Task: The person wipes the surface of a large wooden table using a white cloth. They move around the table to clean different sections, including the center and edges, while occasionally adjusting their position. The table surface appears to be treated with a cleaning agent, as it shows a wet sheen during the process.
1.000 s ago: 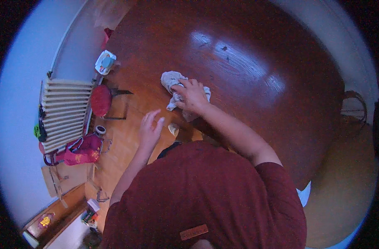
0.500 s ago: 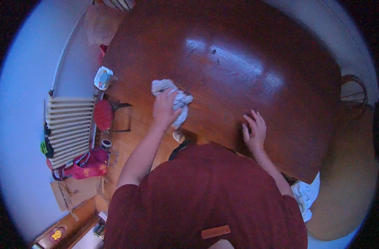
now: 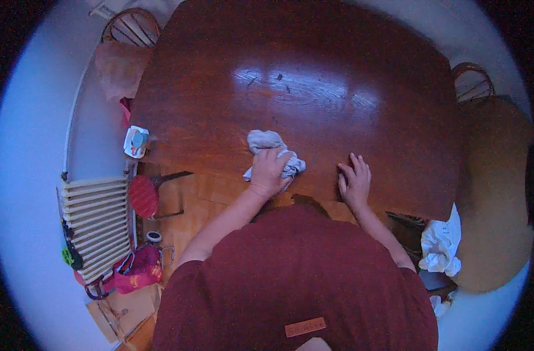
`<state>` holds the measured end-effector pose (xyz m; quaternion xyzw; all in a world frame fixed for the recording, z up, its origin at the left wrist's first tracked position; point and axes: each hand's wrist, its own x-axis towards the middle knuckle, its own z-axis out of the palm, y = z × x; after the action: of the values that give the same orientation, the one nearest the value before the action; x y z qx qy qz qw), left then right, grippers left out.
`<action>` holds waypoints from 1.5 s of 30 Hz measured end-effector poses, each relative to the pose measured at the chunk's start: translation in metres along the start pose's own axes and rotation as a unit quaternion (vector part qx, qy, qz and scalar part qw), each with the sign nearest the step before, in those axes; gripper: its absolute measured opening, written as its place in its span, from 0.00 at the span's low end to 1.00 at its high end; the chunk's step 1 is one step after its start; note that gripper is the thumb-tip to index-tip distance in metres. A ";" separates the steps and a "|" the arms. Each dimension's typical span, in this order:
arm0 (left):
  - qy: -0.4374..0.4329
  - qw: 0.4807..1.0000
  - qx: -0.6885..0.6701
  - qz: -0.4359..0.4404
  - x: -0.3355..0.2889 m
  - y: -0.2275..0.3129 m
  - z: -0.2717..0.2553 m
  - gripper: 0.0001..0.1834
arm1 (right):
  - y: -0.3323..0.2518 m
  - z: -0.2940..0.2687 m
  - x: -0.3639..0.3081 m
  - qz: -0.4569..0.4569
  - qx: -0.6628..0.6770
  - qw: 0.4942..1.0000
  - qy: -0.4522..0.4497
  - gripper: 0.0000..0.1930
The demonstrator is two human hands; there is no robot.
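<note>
A crumpled white-grey cloth (image 3: 265,140) lies on the dark reddish-brown wooden table (image 3: 208,99), close to its near edge. My left hand (image 3: 270,171) is closed over the cloth and presses it against the tabletop; folds stick out past the fingers on both sides. To the right, my right hand (image 3: 356,181) rests at the near edge of the table with its fingers stretched out and apart, holding nothing.
At the table's left corner sits a white dish with a blue item (image 3: 137,142). A red round seat (image 3: 144,197), a radiator (image 3: 97,222) and a magenta bag (image 3: 139,269) stand at left. White plastic bags (image 3: 441,243) hang at right, beside a brown surface (image 3: 492,199).
My left hand has slid the cloth to the right and nearer along the table. My right hand stays at the near edge, fingers a little flatter. The whole view has shifted.
</note>
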<state>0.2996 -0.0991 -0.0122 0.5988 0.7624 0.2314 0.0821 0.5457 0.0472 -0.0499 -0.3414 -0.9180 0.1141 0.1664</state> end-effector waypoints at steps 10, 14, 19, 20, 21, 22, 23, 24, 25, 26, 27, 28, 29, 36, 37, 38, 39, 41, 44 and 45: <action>0.078 0.992 0.087 -0.054 -0.076 -0.158 -0.090 0.33 | -0.054 -0.008 -0.050 0.098 0.008 0.995 0.023 0.19; 0.102 0.993 0.004 0.056 -0.041 -0.117 -0.046 0.30 | -0.086 -0.016 -0.071 0.103 0.013 0.994 0.015 0.20; -0.020 0.987 -0.045 0.150 -0.002 0.000 0.011 0.31 | -0.108 -0.012 -0.062 0.037 0.063 0.997 -0.007 0.21; -0.020 0.985 -0.053 0.163 -0.004 -0.003 0.008 0.32 | -0.107 -0.009 -0.060 0.030 0.080 0.996 -0.011 0.21; -0.021 0.982 -0.062 0.176 -0.007 -0.013 0.003 0.33 | -0.105 -0.007 -0.059 0.022 0.098 0.995 -0.015 0.21; -0.020 0.980 -0.068 0.184 -0.013 -0.028 -0.003 0.33 | -0.103 -0.006 -0.059 0.017 0.118 0.993 -0.008 0.21; 0.009 0.986 -0.049 0.157 -0.022 -0.046 -0.014 0.34 | -0.098 -0.007 -0.061 0.019 0.110 0.994 0.005 0.20; 0.035 0.991 -0.030 0.129 -0.037 -0.067 -0.029 0.34 | -0.091 -0.010 -0.067 0.024 0.104 0.994 0.016 0.20; 0.033 0.997 -0.014 0.072 -0.052 -0.088 -0.045 0.36 | -0.084 -0.011 -0.075 0.034 0.099 0.994 0.028 0.20; 0.035 0.999 0.013 0.024 -0.062 -0.099 -0.057 0.36 | -0.077 -0.013 -0.081 0.049 0.099 0.993 0.030 0.20; 0.036 0.998 0.042 -0.025 -0.073 -0.110 -0.070 0.36 | -0.069 -0.016 -0.087 0.065 0.098 0.993 0.030 0.19; 0.059 0.995 0.082 -0.028 -0.079 -0.108 -0.071 0.36 | -0.063 -0.024 -0.096 0.081 0.092 0.992 0.022 0.19; 0.052 0.996 0.076 -0.005 -0.078 -0.102 -0.062 0.36 | -0.061 -0.029 -0.102 0.104 0.106 0.989 0.016 0.18; -0.044 0.965 -0.071 0.248 -0.005 0.071 0.051 0.34 | -0.039 -0.044 -0.114 0.128 0.155 0.979 0.023 0.16; -0.086 0.957 -0.059 0.269 0.005 0.092 0.056 0.35 | -0.036 -0.050 -0.114 0.125 0.158 0.979 0.017 0.16; -0.088 0.955 -0.065 0.277 0.007 0.094 0.058 0.34 | -0.032 -0.049 -0.118 0.132 0.177 0.975 0.007 0.16; -0.090 0.952 -0.071 0.283 0.007 0.091 0.057 0.33 | -0.027 -0.043 -0.123 0.138 0.196 0.971 -0.004 0.16; -0.080 0.956 -0.073 0.272 0.006 0.071 0.048 0.34 | -0.016 -0.039 -0.126 0.145 0.220 0.965 -0.002 0.15; -0.064 0.979 -0.003 0.194 -0.030 -0.003 0.011 0.37 | -0.011 -0.035 -0.144 0.176 0.235 0.956 0.016 0.15; -0.040 0.988 0.008 0.150 -0.043 -0.018 -0.009 0.39 | -0.009 -0.033 -0.152 0.195 0.233 0.952 0.012 0.15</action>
<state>0.2920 -0.1451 -0.0190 0.7154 0.6621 0.2114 0.0722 0.6611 -0.0574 -0.0510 -0.4671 -0.7790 0.3513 0.2272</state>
